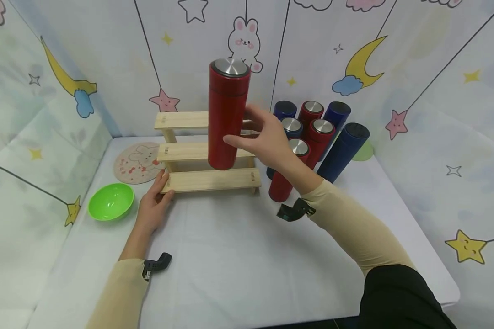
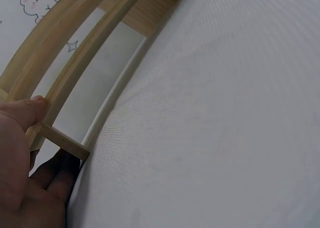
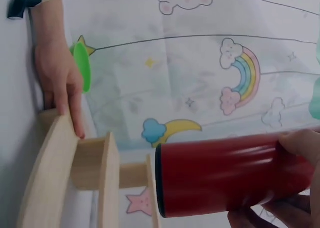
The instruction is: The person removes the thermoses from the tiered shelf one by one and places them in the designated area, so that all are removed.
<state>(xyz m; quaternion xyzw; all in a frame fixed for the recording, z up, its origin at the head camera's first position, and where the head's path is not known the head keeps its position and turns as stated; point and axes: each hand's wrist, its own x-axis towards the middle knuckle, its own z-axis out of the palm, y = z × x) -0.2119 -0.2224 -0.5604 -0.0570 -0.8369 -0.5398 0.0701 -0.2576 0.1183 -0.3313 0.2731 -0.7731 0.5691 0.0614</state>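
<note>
My right hand (image 1: pixel 267 137) grips a red thermos bottle (image 1: pixel 227 119) with a silver lid, upright in front of a three-step wooden rack (image 1: pixel 214 180). In the right wrist view the bottle (image 3: pixel 220 175) shows its dark base, raised beside the rack's steps (image 3: pixel 111 183). At the rack's left end, my left hand (image 1: pixel 153 206) holds the lowest step, thumb on top and the other fingers around the end leg, as the left wrist view shows on the rack (image 2: pixel 75 77). The steps carry no bottles.
Several red and blue thermos bottles (image 1: pixel 321 127) stand grouped right of the rack, one dark blue bottle (image 1: pixel 342 153) at their right edge. A green bowl (image 1: pixel 111 202) and a round rabbit-print mat (image 1: pixel 137 163) lie to the left on the white table (image 1: pixel 230 260).
</note>
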